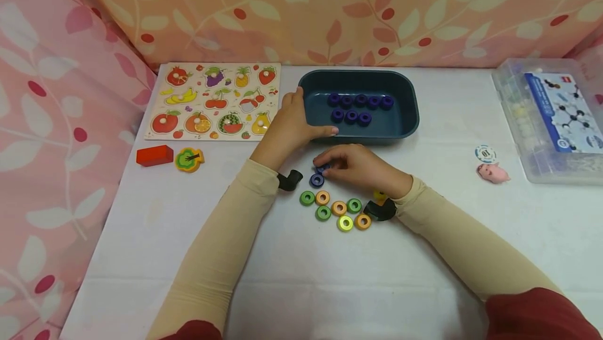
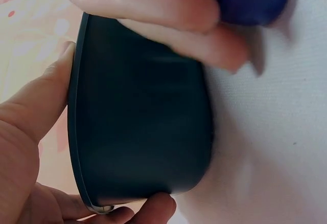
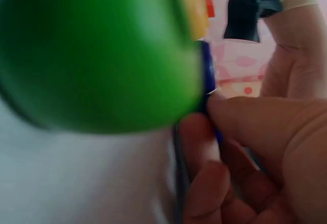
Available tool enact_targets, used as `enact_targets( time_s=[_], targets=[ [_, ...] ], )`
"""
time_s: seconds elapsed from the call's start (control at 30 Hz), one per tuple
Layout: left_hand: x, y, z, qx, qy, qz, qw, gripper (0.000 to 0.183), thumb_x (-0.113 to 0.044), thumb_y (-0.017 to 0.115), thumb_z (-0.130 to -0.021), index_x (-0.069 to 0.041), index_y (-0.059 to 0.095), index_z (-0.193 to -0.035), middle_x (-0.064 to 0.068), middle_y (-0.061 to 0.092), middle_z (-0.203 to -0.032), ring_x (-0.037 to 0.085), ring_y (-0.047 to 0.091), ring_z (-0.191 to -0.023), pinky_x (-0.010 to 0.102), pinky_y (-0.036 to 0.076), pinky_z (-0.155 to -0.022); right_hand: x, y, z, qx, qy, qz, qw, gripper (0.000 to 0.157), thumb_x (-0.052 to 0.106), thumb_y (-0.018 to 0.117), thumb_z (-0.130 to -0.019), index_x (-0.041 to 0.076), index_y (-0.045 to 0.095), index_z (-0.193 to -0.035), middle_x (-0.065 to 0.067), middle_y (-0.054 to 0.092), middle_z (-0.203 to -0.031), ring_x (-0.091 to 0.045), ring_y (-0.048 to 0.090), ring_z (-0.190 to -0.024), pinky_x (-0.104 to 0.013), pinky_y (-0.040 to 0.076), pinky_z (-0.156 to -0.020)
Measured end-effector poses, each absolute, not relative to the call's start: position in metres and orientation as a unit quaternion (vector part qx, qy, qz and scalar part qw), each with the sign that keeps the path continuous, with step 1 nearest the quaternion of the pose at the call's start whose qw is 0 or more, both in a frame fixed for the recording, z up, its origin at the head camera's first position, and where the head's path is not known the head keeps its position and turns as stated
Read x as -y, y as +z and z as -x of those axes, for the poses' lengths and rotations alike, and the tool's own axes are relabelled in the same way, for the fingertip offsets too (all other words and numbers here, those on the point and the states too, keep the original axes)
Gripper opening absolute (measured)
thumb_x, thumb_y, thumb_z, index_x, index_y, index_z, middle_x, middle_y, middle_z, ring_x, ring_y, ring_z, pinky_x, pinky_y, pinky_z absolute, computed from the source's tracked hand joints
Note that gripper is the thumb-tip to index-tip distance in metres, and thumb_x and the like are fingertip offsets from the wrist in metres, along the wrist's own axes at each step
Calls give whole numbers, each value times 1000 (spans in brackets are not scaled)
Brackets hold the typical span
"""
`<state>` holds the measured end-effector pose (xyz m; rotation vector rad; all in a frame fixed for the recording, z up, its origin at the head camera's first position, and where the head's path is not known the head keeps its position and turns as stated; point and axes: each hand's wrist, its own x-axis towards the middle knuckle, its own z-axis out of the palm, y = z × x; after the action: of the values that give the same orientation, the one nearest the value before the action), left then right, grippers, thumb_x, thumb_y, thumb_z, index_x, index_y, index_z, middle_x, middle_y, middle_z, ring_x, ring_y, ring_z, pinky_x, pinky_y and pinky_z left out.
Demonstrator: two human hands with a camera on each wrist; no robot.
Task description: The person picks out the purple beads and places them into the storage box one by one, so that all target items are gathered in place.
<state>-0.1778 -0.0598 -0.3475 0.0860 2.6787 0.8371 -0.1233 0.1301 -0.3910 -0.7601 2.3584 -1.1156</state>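
My left hand (image 1: 294, 123) grips the left front corner of a dark teal tray (image 1: 409, 91), thumb at the front rim and fingers round the end. In the left wrist view the tray's side wall (image 2: 143, 121) fills the middle. Several dark purple rings (image 1: 351, 116) lie in two rows inside the tray. Just in front of it, my right hand (image 1: 360, 170) pinches a blue ring (image 1: 322, 168) between thumb and fingers. Another blue ring (image 1: 317, 180) lies on the table right beside it. In the right wrist view a green ring (image 3: 102, 55) looms close and hides part of the pinch.
Green, orange and yellow rings, such as a green one (image 1: 307, 198), lie nearer the body. Left are a fruit puzzle board (image 1: 157, 120), a red block (image 1: 155, 156) and a tree piece (image 1: 189, 160). Right are a pink pig (image 1: 493, 173), a round token (image 1: 485, 154) and a clear box (image 1: 542, 167).
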Motion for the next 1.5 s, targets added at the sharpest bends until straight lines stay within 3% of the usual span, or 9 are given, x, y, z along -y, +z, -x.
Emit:
enact_targets(
  time_s=[0.17, 0.37, 0.5, 0.67, 0.9, 1.1, 1.5],
  targets=[
    [60, -348, 178, -941, 295, -32, 162, 132, -68, 78, -72, -10, 2, -162, 15, 17, -165, 29, 35, -146, 43, 34, -119, -131, -395, 122, -849, -399, 270, 216, 27, 16, 73, -93, 18, 73, -120, 4, 73, -117, -8, 65, -86, -24, 53, -74],
    [60, -350, 178, -942, 295, -32, 160, 132, -69, 78, -72, -10, 3, -162, 15, 17, -165, 30, 35, -146, 44, 34, -119, -138, -389, 117, -848, -398, 271, 221, 26, 15, 73, -93, 17, 74, -119, 4, 73, -116, -9, 65, -91, -25, 54, -79],
    [60, -350, 179, -941, 297, -28, 161, 132, -69, 78, -71, -11, 3, -162, 15, 17, -165, 30, 35, -146, 44, 34, -119, -147, -375, 111, -855, -386, 273, 213, 26, 18, 74, -92, 18, 74, -118, 7, 72, -116, -9, 65, -91, -25, 54, -80],
    [59, -349, 178, -939, 302, -25, 163, 132, -68, 79, -71, -11, 2, -162, 14, 17, -165, 30, 34, -147, 45, 33, -119, -162, -343, 111, -874, -371, 256, 183, 27, 20, 75, -92, 20, 74, -118, 7, 72, -116, -13, 62, -83, -25, 53, -72],
    [58, -349, 178, -936, 312, -22, 163, 130, -66, 80, -72, -12, 3, -162, 14, 17, -165, 31, 35, -146, 45, 34, -119, -190, -317, 137, -909, -374, 149, 109, 27, 31, 72, -94, 23, 73, -120, -4, 72, -97, -18, 61, -77, -24, 50, -62],
    [56, -348, 178, -937, 306, -19, 166, 131, -68, 80, -71, -13, 4, -163, 13, 17, -166, 30, 36, -145, 45, 34, -119, -218, -327, 170, -929, -352, 55, 103, 40, 42, 69, -94, 23, 70, -128, -7, 67, -99, -19, 54, -81, -25, 44, -62],
    [59, -347, 179, -937, 305, -21, 168, 133, -67, 80, -70, -12, 2, -163, 14, 16, -166, 30, 34, -147, 45, 34, -119, -214, -338, 194, -938, -322, 42, 123, 37, 29, 66, -98, 12, 67, -130, -11, 75, -90, -11, 68, -70, -22, 52, -66]
  ],
)
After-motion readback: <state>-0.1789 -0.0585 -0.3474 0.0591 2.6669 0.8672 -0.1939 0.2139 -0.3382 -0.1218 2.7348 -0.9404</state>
